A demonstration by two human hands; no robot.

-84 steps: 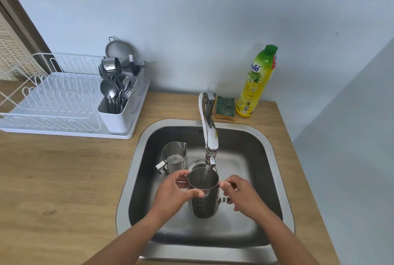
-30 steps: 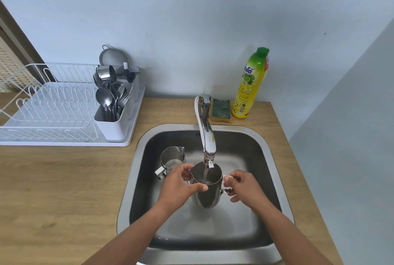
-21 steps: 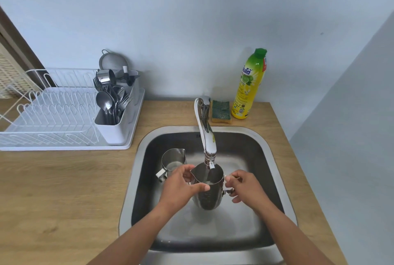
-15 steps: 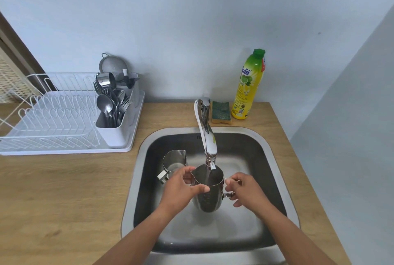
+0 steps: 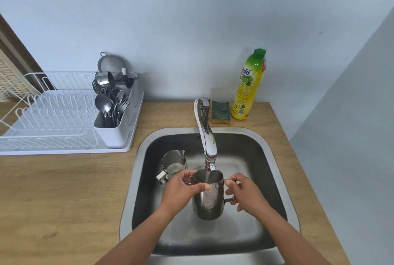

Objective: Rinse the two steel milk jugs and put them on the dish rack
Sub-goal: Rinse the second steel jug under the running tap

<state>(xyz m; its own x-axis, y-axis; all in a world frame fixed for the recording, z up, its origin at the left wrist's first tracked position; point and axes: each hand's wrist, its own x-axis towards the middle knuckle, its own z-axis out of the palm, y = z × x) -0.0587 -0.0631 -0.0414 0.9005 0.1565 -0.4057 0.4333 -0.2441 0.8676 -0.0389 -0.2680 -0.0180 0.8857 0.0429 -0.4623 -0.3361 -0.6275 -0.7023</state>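
The left hand (image 5: 181,190) curls thumb and fingers round the near steel jug (image 5: 209,201), and the right hand (image 5: 248,195) grips its handle. The jug is upright directly under the tap (image 5: 207,139), above the sink (image 5: 129,196). The second jug (image 5: 173,163) stands in the sink just left of the tap. The dish rack (image 5: 53,115) sits well left of the tap.

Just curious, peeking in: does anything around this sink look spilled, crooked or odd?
Nothing stands out. The left hand and right hand hold the first jug under the tap; the second jug stands upright in the sink; sponge and soap bottle sit behind.
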